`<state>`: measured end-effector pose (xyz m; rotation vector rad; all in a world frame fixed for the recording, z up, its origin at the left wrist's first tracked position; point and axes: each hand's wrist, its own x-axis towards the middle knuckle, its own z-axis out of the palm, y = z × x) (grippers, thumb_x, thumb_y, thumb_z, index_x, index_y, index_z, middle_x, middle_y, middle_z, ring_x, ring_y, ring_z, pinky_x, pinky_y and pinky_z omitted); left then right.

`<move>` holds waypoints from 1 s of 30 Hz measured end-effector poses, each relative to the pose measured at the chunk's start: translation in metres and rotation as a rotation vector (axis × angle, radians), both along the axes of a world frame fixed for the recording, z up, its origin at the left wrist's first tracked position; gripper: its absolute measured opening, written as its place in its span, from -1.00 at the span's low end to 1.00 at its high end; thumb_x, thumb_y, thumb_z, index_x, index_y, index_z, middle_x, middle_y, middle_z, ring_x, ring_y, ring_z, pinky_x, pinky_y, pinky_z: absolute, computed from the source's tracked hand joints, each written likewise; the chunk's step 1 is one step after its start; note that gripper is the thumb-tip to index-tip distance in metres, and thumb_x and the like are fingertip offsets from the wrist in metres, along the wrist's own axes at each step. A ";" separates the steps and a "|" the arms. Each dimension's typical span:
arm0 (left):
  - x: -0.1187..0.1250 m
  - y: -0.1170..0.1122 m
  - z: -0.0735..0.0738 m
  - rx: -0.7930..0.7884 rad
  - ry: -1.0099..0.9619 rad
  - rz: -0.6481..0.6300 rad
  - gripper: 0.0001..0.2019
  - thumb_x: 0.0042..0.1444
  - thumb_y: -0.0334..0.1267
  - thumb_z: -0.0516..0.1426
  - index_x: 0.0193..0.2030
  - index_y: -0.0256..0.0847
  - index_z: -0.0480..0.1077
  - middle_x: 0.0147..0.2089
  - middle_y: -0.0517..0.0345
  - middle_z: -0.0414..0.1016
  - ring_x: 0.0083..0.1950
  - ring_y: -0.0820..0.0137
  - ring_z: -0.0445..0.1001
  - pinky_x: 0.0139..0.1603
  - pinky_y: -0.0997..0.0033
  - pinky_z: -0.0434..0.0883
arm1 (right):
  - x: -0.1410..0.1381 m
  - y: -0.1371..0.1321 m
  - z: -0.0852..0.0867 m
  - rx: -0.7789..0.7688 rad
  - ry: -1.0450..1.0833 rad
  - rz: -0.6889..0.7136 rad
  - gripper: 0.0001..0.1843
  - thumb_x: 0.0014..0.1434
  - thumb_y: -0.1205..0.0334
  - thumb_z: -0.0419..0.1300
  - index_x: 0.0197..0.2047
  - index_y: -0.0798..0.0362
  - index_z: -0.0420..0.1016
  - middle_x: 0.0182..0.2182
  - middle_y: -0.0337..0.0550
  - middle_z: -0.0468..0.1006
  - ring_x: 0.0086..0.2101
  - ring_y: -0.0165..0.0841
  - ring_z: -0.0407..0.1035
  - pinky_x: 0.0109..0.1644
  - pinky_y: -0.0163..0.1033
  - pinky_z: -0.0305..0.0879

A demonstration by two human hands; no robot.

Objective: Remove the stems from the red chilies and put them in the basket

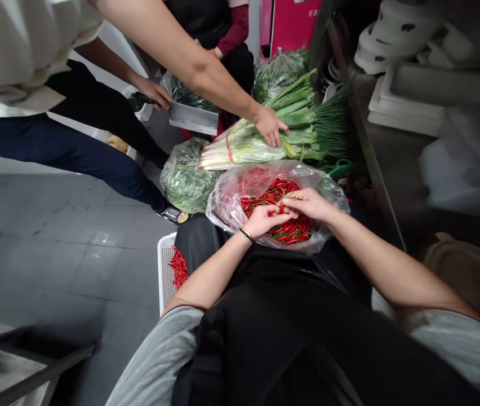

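Kitchen: cleaver (193, 118), red chilies (294, 232), bagged greens (191, 180), metal counter (400, 163).

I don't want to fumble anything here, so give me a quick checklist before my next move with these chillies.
1. Plastic bag open: ok, its mouth gapes wide around the red chillies.
2. Hands over the bag: ok, left hand and right hand meet above it.
3. Firm grip: cannot tell, red shows at the fingers but their hold is too small to make out.
4. Gloves on: not ok, both hands are bare, with a bracelet on the left wrist.
5. Cleaver clear: ok, a co-worker's hand holds it apart from yours.
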<state>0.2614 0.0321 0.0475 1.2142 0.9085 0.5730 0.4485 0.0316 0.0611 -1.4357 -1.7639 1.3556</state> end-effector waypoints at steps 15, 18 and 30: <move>-0.021 -0.006 -0.006 0.183 0.200 -0.219 -0.50 -0.18 0.10 0.25 -0.71 -0.27 0.18 -0.68 0.35 0.05 -0.57 0.61 0.00 -0.51 0.51 0.00 | -0.011 -0.019 -0.011 -0.239 0.120 -0.032 -0.56 0.05 -0.15 0.19 -0.34 0.12 0.48 -0.62 -0.28 0.41 -0.64 -0.49 0.22 -0.59 -0.37 0.10; -0.022 -0.007 0.001 0.105 0.142 -0.246 -0.54 -0.19 0.10 0.27 -0.66 -0.30 0.29 -0.68 0.33 0.14 -0.59 0.62 0.04 -0.54 0.52 0.01 | -0.028 -0.023 -0.003 -0.066 0.071 -0.047 -0.59 0.08 -0.10 0.16 -0.50 0.10 0.41 -0.69 -0.31 0.32 -0.63 -0.48 0.18 -0.53 -0.34 0.10; -0.039 -0.004 0.030 -0.184 -0.330 -0.203 -0.62 -0.22 -0.02 0.32 -0.44 -0.34 0.43 -0.55 0.15 0.36 -0.63 0.60 0.21 -0.65 0.55 -0.02 | 0.018 -0.010 0.019 0.143 -1.075 0.073 -0.60 0.19 -0.03 0.11 -0.07 0.07 0.54 -0.20 0.09 0.58 -0.21 -0.15 0.45 -0.22 -0.19 0.28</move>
